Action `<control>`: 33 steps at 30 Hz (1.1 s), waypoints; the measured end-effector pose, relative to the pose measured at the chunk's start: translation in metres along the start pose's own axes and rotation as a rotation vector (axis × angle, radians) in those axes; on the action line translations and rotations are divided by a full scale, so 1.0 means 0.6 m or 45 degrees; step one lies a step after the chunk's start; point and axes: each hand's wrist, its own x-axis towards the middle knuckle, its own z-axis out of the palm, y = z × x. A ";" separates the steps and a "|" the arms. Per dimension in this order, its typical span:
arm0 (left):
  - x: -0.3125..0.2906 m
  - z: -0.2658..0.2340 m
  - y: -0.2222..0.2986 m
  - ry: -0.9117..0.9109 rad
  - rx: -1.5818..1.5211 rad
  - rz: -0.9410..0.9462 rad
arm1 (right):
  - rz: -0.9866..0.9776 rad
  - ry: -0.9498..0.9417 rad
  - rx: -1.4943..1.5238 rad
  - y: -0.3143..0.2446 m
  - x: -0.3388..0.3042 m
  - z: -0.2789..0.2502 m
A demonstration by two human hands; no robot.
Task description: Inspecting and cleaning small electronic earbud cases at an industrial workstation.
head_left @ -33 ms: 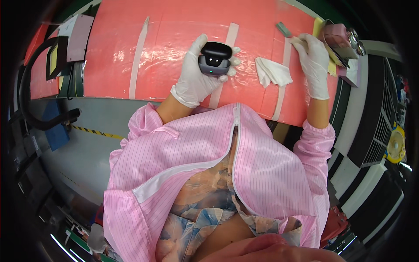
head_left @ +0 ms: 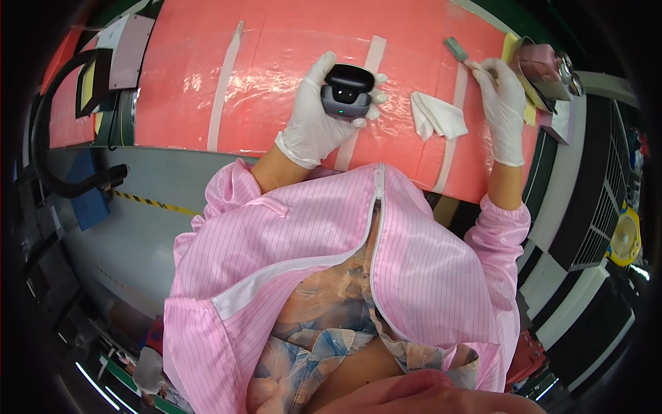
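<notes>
My gloved left hand [head_left: 318, 119] is wrapped round a dark earbud charging case [head_left: 346, 105], held over the red table mat with its black lid raised. A green light glows on the front of the case, and a bright spot shows inside. At the right, my gloved right hand [head_left: 502, 100] has its thumb and fingertips together at the end of a small grey-green brush-like piece [head_left: 456, 49]. Its exact kind is hard to make out. A folded white cloth [head_left: 438, 116] lies on the mat between my hands.
The red mat [head_left: 179, 103] has pale tape strips [head_left: 225, 90] across it. A pink bottle with a metal top [head_left: 541, 63] stands at the far right, beside yellow sheets. A box [head_left: 129, 48] and a bent black tube [head_left: 52, 165] are at the left.
The whole view has shifted slightly. Two bright spots showed inside the case before; one shows clearly now. Both hands keep nearly the same pose, the right one slightly nearer to me.
</notes>
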 end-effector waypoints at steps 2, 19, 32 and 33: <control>0.001 0.004 -0.004 0.046 0.066 0.041 | -0.149 0.109 0.516 -0.044 -0.035 0.026; -0.004 0.020 -0.006 0.188 0.261 0.113 | -0.707 -0.013 0.486 -0.164 -0.108 0.098; -0.002 0.020 0.004 0.135 0.115 0.038 | -0.640 0.087 0.607 -0.162 -0.109 0.109; -0.005 0.017 0.008 0.086 0.110 0.013 | -0.670 0.010 0.586 -0.162 -0.111 0.115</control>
